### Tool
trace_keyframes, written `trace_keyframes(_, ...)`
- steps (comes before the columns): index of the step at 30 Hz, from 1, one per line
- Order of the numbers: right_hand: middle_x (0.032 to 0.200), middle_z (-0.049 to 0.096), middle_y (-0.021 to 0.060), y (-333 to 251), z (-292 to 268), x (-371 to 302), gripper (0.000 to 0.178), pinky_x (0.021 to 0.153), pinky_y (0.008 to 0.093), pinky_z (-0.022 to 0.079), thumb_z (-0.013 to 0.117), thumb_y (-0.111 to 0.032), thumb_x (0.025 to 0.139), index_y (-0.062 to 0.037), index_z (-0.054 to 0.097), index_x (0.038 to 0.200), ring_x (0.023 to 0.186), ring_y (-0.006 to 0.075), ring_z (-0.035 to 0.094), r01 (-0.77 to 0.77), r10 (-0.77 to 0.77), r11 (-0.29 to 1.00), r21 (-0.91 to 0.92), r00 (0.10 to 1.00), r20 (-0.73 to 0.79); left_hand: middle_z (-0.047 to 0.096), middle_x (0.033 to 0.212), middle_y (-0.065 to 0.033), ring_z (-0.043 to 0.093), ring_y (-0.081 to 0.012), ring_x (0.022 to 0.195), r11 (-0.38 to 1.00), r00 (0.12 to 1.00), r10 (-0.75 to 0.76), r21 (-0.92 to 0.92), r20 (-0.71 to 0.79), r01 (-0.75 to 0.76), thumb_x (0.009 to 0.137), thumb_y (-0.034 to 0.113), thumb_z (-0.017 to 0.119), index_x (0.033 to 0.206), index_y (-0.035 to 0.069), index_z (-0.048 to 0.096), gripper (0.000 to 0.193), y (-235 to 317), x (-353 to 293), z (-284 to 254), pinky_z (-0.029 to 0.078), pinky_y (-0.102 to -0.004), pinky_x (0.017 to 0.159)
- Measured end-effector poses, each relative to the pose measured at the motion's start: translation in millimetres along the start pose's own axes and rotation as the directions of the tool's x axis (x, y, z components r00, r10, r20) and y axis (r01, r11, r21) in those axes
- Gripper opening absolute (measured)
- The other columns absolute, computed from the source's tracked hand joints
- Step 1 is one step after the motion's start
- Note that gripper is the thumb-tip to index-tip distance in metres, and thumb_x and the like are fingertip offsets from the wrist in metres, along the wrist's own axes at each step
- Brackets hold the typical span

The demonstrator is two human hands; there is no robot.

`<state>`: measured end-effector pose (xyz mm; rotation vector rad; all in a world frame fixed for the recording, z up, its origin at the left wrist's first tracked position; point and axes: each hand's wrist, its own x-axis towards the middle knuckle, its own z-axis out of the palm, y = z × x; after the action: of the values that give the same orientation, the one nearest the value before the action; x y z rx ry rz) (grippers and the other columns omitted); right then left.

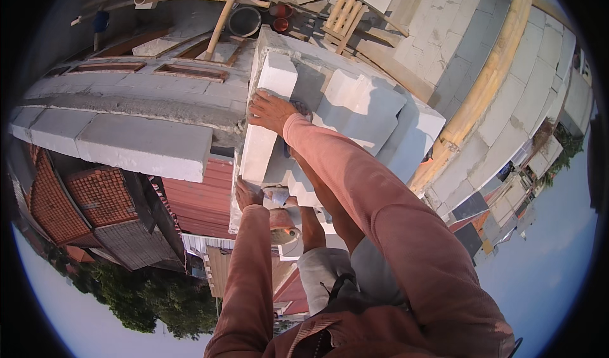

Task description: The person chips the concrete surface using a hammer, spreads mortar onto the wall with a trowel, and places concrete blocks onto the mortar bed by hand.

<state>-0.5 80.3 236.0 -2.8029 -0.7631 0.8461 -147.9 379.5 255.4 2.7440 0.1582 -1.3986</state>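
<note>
Rooftops spread below and left of the fingers, with tiled roofs (101,190) and a red metal roof (200,190). Nearer, but also to their left, lies a block row (146,142). Left fingers (242,186) bend at the near end of a pale concrete block (259,145); I cannot tell whether they grip it. Right fingers (259,106), slightly spread, curl across the same block's far end; another white block (279,73) stands just beyond them. Stacked blocks (361,104), then a bamboo pole (488,85), sit to their right. Uneven leftward pressure could tip the held block over the drop.
</note>
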Motion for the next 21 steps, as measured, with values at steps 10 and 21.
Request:
trace_keyframes(10, 0.144, 0.042, -0.0041, -11.9, -12.8, -5.6, 0.036, 0.123, 0.0482, 0.003, 0.057, -0.021, 0.093, -0.0272, 0.048, 0.127, 0.146, 0.0223, 0.024, -0.075, 0.076, 0.992, -0.106, 0.997, 0.004, 0.045, 0.134, -0.0228, 0.045, -0.0397, 0.126, 0.999, 0.993, 0.045, 0.014, -0.109, -0.044, 0.061, 0.011, 0.088, 0.145, 0.004, 0.023, 0.106, -9.1, -2.8, 3.8, 0.039, -0.0451, 0.105)
trace_keyframes(21, 0.143, 0.045, -0.0027, -11.3, -21.3, 0.2, 0.032, 0.123, 0.0462, 0.005, 0.051, -0.023, 0.095, -0.0258, 0.050, 0.127, 0.145, 0.0224, 0.026, -0.037, 0.039, 0.999, -0.027, 0.996, 0.078, 0.044, 0.140, -0.0150, 0.038, -0.0331, 0.136, 0.977, 0.980, -0.196, 0.074, -0.032, 0.198, 0.068, 0.024, 0.084, 0.150, 0.014, 0.024, 0.102, 5.2, -4.3, -2.0, 0.032, -0.0442, 0.113)
